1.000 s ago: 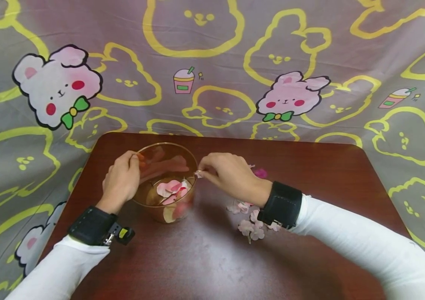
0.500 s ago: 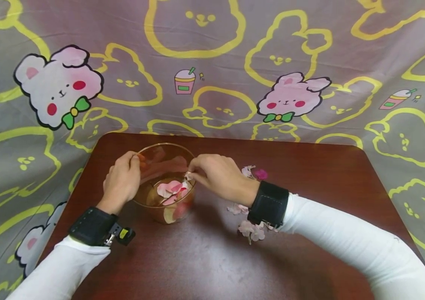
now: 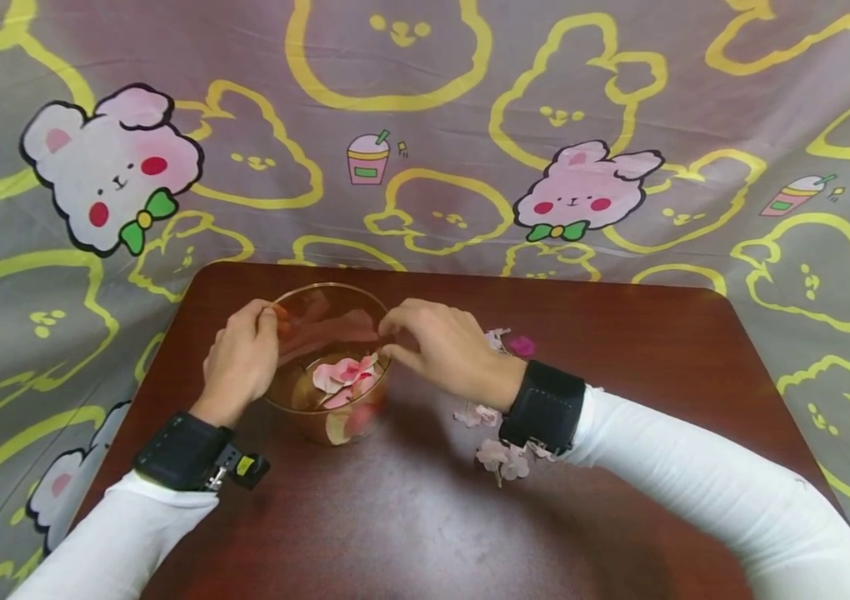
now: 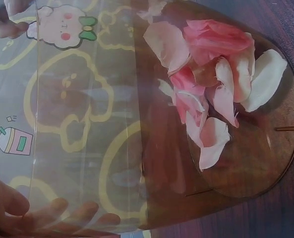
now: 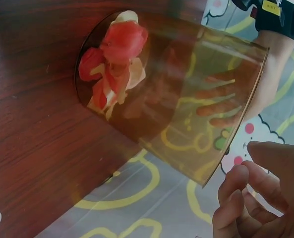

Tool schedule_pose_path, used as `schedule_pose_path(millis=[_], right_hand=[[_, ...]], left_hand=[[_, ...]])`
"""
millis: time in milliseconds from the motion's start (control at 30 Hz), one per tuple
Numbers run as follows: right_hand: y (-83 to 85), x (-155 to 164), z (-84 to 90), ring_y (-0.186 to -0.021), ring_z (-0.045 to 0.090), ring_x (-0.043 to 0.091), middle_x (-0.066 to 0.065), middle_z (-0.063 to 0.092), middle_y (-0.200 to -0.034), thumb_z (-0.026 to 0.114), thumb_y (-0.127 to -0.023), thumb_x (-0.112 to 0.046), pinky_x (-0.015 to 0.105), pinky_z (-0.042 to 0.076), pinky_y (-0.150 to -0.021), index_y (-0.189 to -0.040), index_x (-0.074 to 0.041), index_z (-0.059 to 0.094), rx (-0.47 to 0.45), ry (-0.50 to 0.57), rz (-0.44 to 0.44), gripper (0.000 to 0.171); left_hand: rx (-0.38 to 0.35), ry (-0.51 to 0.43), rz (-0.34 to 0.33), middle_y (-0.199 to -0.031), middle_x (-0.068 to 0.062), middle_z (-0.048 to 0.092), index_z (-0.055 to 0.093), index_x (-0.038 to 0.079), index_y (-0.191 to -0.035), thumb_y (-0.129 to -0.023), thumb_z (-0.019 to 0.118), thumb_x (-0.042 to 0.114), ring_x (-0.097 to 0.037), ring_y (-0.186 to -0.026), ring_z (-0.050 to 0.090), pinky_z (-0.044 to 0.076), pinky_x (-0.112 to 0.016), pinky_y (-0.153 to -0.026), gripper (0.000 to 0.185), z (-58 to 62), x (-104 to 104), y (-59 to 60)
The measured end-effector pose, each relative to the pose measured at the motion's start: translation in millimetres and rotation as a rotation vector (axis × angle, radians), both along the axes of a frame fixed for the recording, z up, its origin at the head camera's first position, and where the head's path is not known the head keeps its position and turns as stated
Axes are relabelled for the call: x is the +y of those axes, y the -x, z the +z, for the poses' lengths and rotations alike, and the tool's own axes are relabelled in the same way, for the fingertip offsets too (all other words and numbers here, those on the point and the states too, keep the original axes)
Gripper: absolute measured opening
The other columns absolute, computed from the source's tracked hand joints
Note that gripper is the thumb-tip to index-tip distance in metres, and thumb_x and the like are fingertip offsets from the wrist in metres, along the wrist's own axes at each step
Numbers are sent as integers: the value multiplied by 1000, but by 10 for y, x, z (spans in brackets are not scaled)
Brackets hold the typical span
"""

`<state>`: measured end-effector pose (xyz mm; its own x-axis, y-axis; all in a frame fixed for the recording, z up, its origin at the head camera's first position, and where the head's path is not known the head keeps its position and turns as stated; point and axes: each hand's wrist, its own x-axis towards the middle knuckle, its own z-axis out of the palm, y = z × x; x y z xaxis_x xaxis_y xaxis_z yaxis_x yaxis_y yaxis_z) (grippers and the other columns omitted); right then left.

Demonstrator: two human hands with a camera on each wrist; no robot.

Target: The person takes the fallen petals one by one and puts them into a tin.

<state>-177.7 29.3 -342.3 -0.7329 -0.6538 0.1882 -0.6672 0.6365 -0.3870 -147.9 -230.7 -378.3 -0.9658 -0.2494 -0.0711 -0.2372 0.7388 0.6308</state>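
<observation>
My left hand (image 3: pixel 241 360) holds the amber glass bowl (image 3: pixel 331 367) at its left side, fingers (image 5: pixel 213 106) curled round the wall and showing through the glass in the right wrist view, thumb at the rim. The bowl stands upright on the dark wooden surface (image 3: pixel 410 517), toward its far left part, and the loose pink and cream petals (image 4: pixel 211 94) lie heaped on its bottom. My right hand (image 3: pixel 443 346) hovers just over the bowl's right rim, fingertips (image 5: pixel 236 191) drawn loosely together above the opening; I see nothing pinched between them, so I judge them empty. By my reckoning I am at the drop-off part of filling the bowl with petals, one piece at a time. To the right of the bowl, near my right wrist, small pale artificial blossoms (image 3: pixel 503 457) lie on the surface, with a darker pink one (image 3: pixel 522 346) farther back. The next move, I think, calls for keeping the bowl steady and taking my right hand to those blossoms for a light pinch on a single petal
</observation>
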Motion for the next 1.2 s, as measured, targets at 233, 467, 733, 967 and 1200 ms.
schedule_pose_path(millis=[233,467,733,967,1200], right_hand=[[83,117,-34,-101,70,15,-1,74,-108,73,-93,-27,37,56,-74,-112,-15,73,-13,-13,-45,21],[216,356,-151,-102,71,20,2,75,-107,73,-93,-24,43,57,-79,-110,-13,74,-51,-29,-106,21],[342,650,-374,-92,70,20,4,76,-103,73,-94,-24,37,55,-69,-110,-10,75,-127,-96,-165,21],[402,871,-580,-81,65,17,4,75,-99,73,-94,-25,26,47,-60,-107,-10,74,-205,-164,-210,20],[445,984,-713,-80,66,19,5,75,-95,71,-94,-22,29,49,-59,-108,-9,74,-214,-209,-225,20]], left_hand=[[3,5,-3,-132,-22,62,54,9,-136,-109,19,39,-47,-109,61,43,-59,-80,54,-14,-9,-11],[16,10,0,-130,-22,63,56,10,-133,-109,19,39,-47,-110,62,44,-59,-79,53,-13,0,-9],[20,12,7,-131,-21,63,58,11,-132,-109,19,39,-48,-112,61,43,-60,-79,53,-13,1,-6],[10,5,4,-132,-21,62,56,10,-133,-109,19,40,-48,-113,61,43,-61,-81,53,-6,6,1],[22,1,2,-129,-21,63,57,10,-132,-109,19,40,-45,-108,61,43,-58,-79,53,-13,7,0]])
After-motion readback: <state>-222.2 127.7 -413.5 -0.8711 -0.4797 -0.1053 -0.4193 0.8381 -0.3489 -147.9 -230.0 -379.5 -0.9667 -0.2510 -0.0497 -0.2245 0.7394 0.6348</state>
